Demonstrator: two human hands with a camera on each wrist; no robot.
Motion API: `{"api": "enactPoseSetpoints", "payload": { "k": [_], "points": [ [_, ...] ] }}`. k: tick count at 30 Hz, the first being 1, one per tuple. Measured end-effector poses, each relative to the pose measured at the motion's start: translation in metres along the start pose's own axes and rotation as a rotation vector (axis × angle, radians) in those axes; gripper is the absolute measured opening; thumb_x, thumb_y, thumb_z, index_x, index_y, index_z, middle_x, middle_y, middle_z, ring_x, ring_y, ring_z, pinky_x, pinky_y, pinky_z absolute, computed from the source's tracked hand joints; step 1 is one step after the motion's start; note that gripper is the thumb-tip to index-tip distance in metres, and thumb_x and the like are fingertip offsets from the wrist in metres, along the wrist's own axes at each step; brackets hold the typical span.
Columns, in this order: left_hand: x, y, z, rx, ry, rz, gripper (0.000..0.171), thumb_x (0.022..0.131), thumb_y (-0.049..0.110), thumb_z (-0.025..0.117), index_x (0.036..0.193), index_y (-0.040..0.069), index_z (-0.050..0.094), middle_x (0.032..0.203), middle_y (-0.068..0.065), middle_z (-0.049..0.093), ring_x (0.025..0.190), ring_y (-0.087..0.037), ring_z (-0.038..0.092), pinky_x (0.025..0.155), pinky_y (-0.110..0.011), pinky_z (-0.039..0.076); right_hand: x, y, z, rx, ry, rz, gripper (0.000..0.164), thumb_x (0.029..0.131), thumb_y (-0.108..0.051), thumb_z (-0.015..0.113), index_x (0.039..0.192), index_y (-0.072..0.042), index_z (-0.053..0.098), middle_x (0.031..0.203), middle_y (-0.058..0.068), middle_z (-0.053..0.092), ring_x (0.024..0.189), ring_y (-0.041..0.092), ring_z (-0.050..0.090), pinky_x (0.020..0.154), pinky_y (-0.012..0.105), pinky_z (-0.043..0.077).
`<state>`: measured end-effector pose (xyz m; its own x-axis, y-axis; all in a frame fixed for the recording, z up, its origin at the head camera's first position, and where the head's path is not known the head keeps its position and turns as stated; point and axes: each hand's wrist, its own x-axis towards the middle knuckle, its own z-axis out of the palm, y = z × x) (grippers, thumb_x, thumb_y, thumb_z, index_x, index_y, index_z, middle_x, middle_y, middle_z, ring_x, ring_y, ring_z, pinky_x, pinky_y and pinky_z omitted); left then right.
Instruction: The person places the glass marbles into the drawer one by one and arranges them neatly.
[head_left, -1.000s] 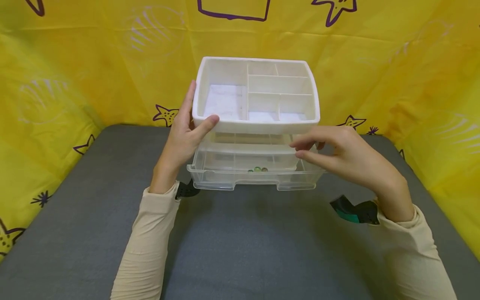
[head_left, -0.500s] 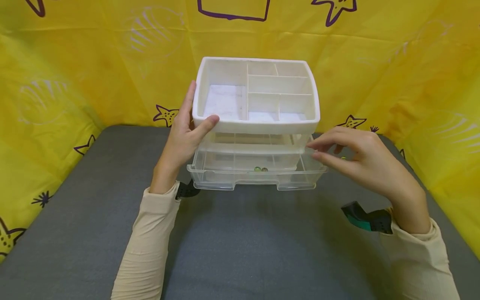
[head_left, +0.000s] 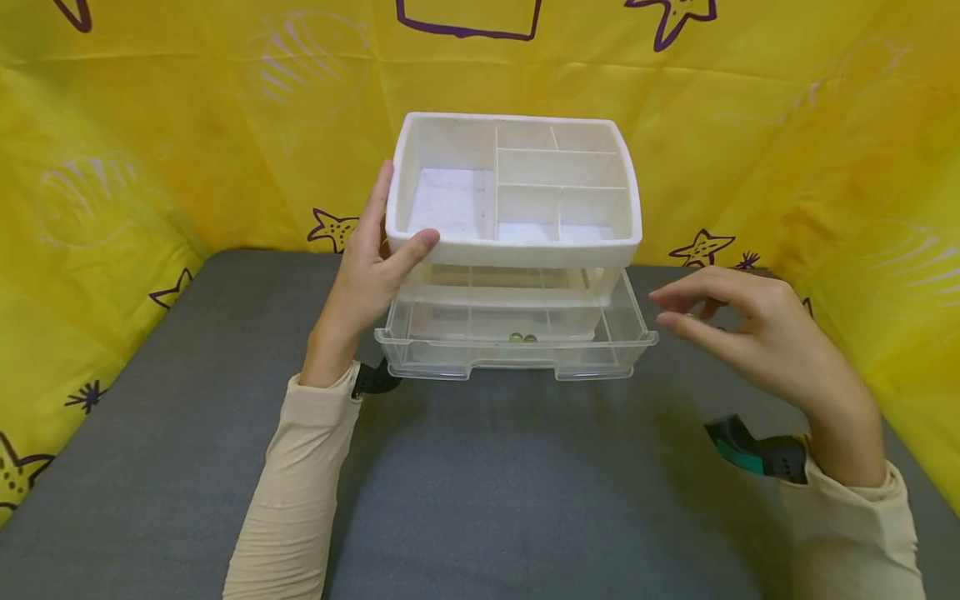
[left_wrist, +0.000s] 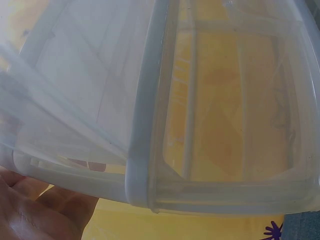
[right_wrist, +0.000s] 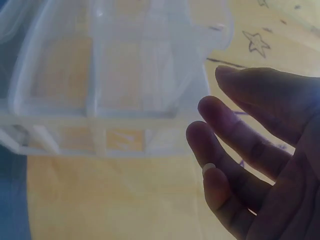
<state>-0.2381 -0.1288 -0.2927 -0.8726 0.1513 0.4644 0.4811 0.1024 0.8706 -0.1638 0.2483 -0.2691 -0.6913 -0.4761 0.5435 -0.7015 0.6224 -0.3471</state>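
Note:
A white desktop drawer organizer [head_left: 513, 253] stands near the back of the table, its divided top tray uppermost. Its clear bottom drawer [head_left: 512, 372] is pulled out toward me, and two small greenish marbles [head_left: 523, 338] show inside. My left hand [head_left: 367, 271] grips the organizer's left side, thumb over the front rim and fingers along the side wall. To the right of the drawer my right hand [head_left: 757, 333] hovers, fingers loosely curled and thumb apart from the index finger. In the right wrist view the fingers [right_wrist: 235, 120] are spread, with no object visible between them.
A grey cloth covers the table [head_left: 517, 500]. Yellow fabric [head_left: 225, 125] with purple starfish drawings walls off the back and both sides. Each wrist carries a dark camera mount [head_left: 757, 450].
My right hand has drawn back rightward, from over the drawer to beyond its right edge. A third marble seen earlier at the left of the others no longer shows. The left hand stays put.

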Motion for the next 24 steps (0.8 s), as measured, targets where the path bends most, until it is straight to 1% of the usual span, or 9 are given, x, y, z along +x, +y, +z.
{"api": "enactPoseSetpoints", "payload": {
  "k": [6, 10, 12, 18, 24],
  "points": [
    [0.001, -0.001, 0.000, -0.004, -0.004, 0.002, 0.083, 0.096, 0.012, 0.064, 0.160, 0.027, 0.013, 0.150, -0.012, 0.040, 0.114, -0.021, 0.051, 0.090, -0.021, 0.052, -0.011, 0.007, 0.002, 0.004, -0.003, 0.046, 0.038, 0.076, 0.006, 0.080, 0.105, -0.018, 0.075, 0.096, -0.022, 0.067, 0.079, -0.006, 0.057, 0.072, 0.008, 0.045],
    [0.001, -0.001, 0.000, -0.001, -0.007, 0.003, 0.084, 0.096, 0.012, 0.064, 0.160, 0.027, 0.013, 0.151, -0.011, 0.039, 0.115, -0.021, 0.051, 0.091, -0.021, 0.052, -0.018, 0.013, 0.004, 0.004, -0.003, 0.076, 0.038, 0.077, 0.007, 0.079, 0.106, -0.017, 0.075, 0.096, -0.022, 0.068, 0.077, -0.005, 0.057, 0.072, 0.007, 0.045],
    [0.001, -0.001, 0.001, -0.003, -0.008, 0.004, 0.084, 0.096, 0.013, 0.065, 0.160, 0.027, 0.013, 0.152, -0.010, 0.038, 0.116, -0.021, 0.050, 0.092, -0.021, 0.051, -0.021, 0.016, 0.005, -0.007, -0.005, 0.089, 0.038, 0.077, 0.007, 0.079, 0.106, -0.017, 0.075, 0.097, -0.024, 0.067, 0.078, -0.006, 0.058, 0.072, 0.007, 0.045],
    [0.001, 0.000, 0.001, -0.002, -0.003, 0.010, 0.084, 0.095, 0.012, 0.065, 0.160, 0.026, 0.013, 0.154, -0.009, 0.036, 0.117, -0.021, 0.048, 0.092, -0.021, 0.050, -0.029, 0.024, 0.006, -0.043, 0.002, 0.143, 0.037, 0.078, 0.003, 0.080, 0.108, -0.018, 0.074, 0.099, -0.027, 0.065, 0.081, -0.008, 0.058, 0.073, 0.006, 0.044],
    [0.001, -0.001, 0.000, -0.006, -0.002, 0.018, 0.084, 0.096, 0.011, 0.064, 0.160, 0.024, 0.013, 0.154, -0.011, 0.036, 0.117, -0.022, 0.049, 0.092, -0.020, 0.051, -0.033, 0.035, 0.008, -0.038, -0.010, 0.190, 0.035, 0.080, -0.001, 0.080, 0.110, -0.018, 0.074, 0.099, -0.027, 0.065, 0.083, -0.010, 0.057, 0.073, 0.006, 0.043]
  ]
}}
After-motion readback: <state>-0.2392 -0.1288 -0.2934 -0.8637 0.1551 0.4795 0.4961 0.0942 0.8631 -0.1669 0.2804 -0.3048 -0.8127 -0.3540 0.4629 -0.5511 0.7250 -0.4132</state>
